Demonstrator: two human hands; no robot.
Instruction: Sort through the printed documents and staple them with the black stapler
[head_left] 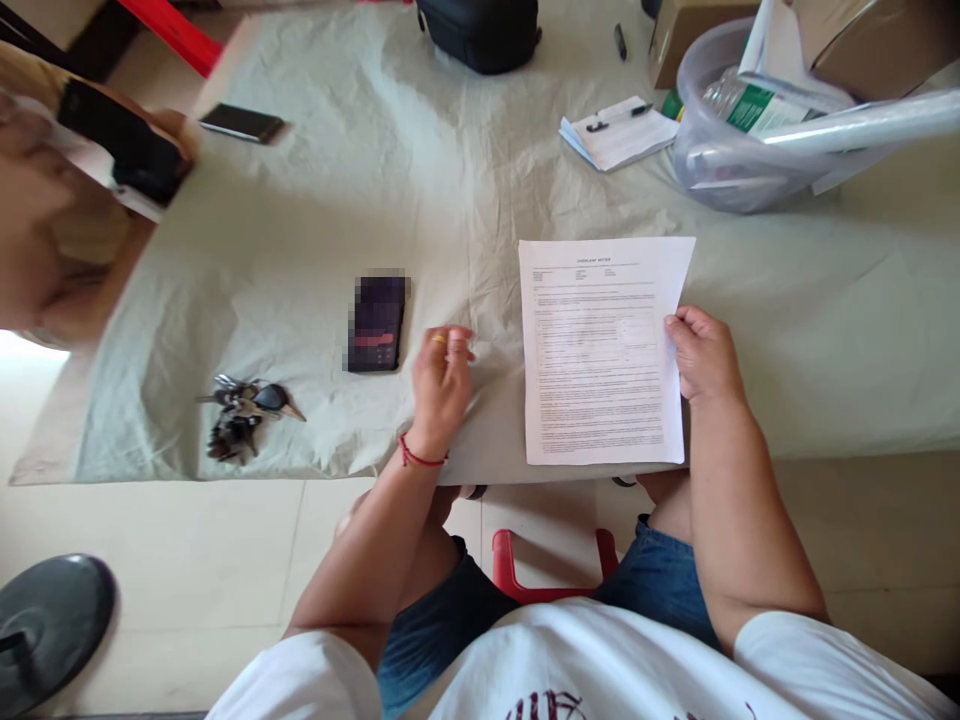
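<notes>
A printed sheet of paper [592, 350], dense with lines of text, is upright to my view near the table's front edge. My right hand [703, 350] pinches its right edge, thumb on the printed face and fingers partly hidden. To the left of the sheet, apart from it, my left hand [444, 385] is over the cloth with fingers curled in, slightly blurred; I see nothing in it. It wears a ring and a red string bracelet [422, 458]. Just left of that hand lies a dark phone [377, 322], its screen partly pixelated.
A bunch of keys [247, 412] lies at the front left of the cloth-covered table [300, 220]. Another phone [241, 123] is farther back, near a person [67, 220] at left. Behind are a black case [480, 30], notepaper [619, 135] with pens and a filled plastic basket [727, 165].
</notes>
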